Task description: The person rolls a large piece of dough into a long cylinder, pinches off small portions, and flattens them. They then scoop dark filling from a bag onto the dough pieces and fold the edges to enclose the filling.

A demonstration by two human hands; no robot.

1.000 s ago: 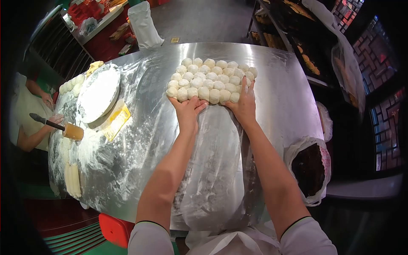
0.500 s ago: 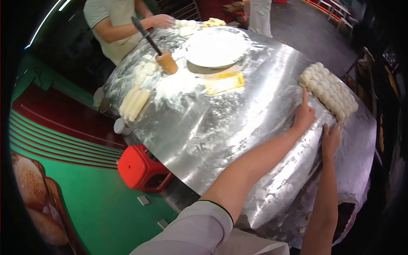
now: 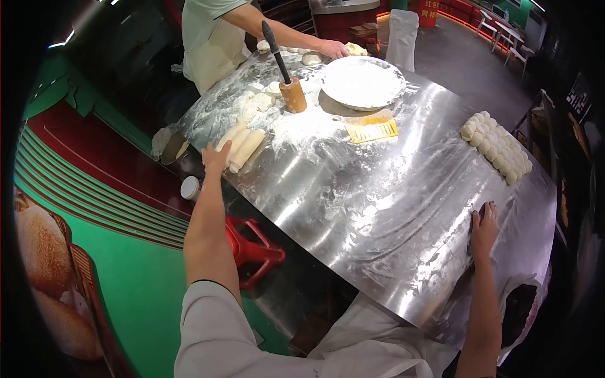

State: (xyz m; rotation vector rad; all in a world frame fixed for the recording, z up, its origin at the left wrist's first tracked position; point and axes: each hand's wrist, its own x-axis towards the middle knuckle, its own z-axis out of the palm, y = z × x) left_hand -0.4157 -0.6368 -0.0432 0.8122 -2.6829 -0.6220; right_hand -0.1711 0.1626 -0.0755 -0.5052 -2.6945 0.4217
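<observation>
My left hand reaches to the table's left edge, its fingers spread against the nearest of several pale dough rolls lying side by side. Over on the right, my right hand rests on the steel table, fingers stretched out. A dark strip shows along its inner side; what it is I cannot tell. Beyond that hand sits a tight block of round dough balls, apart from the fingertips.
A wooden roller with a black handle stands upright beside a large floury white dish. A yellow packet lies before the dish. Across the table, another person's hand touches dough. A red stool stands below the left edge.
My left hand has swung from the dough balls across to the dough rolls. My right hand has drawn back from the balls. The other person's hand has moved right, and the view has shifted left.
</observation>
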